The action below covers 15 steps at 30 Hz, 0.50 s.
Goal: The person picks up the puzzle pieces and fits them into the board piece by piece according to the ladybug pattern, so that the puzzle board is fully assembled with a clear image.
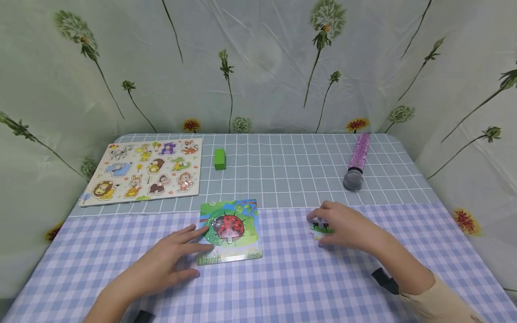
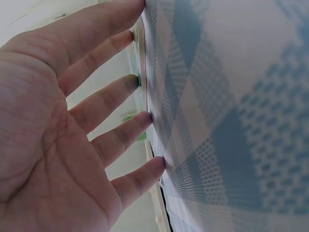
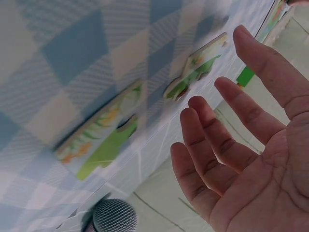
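A square ladybug jigsaw puzzle point(image 1: 230, 226) lies on the checked cloth in front of the person. The left hand point(image 1: 161, 260) has its fingers spread, with two fingertips over the puzzle's left edge and the thumb on the cloth beside it. To the right, the right hand point(image 1: 349, 226) reaches over loose puzzle pieces point(image 1: 322, 229), partly hiding them. In the right wrist view its fingers are loosely bent with nothing between them; one green-and-white piece point(image 3: 104, 135) lies apart from a second piece point(image 3: 195, 70) nearer the fingertips.
A wooden board of animal shapes point(image 1: 139, 172) lies at the back left. A green block point(image 1: 220, 159) stands right of it. At the back right lies a microphone point(image 1: 355, 172) with a glittery pink handle. A flowered curtain point(image 1: 266, 67) hangs behind the table.
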Each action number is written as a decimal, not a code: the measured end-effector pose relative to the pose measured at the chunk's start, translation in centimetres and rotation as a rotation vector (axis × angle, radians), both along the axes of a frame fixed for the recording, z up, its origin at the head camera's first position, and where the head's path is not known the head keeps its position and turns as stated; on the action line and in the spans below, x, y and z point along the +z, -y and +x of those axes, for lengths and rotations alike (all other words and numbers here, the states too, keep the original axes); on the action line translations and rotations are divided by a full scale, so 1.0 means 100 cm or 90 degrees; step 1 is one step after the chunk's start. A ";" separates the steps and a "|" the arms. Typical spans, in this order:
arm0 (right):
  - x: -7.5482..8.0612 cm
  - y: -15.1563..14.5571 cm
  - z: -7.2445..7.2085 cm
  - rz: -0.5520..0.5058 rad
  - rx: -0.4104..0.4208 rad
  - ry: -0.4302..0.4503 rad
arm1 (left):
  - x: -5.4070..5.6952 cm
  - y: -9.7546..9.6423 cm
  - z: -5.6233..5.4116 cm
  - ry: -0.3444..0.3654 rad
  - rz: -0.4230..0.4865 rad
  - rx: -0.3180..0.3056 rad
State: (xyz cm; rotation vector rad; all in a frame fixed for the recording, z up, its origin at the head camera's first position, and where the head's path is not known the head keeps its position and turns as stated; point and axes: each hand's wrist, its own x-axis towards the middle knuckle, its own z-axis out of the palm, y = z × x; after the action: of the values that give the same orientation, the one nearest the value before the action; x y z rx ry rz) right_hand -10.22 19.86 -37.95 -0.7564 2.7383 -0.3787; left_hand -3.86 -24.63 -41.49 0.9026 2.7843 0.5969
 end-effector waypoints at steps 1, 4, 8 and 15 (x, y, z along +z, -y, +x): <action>-0.001 -0.001 0.000 0.002 -0.001 0.000 | 0.000 0.000 0.000 -0.004 -0.001 0.000; -0.004 -0.005 0.001 -0.004 0.000 -0.001 | 0.000 0.001 0.000 -0.014 0.001 -0.001; -0.008 -0.009 0.001 -0.017 0.002 0.000 | 0.000 0.001 0.000 -0.018 -0.004 0.004; -0.012 -0.012 -0.001 -0.031 -0.003 0.004 | 0.000 0.001 -0.001 -0.033 0.003 -0.006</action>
State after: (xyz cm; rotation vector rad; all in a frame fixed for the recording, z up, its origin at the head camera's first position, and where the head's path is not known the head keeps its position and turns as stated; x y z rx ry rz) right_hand -10.32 21.08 -39.15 -0.7606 2.7338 -0.4501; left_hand -3.99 -24.77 -41.48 0.9439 2.8238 0.5870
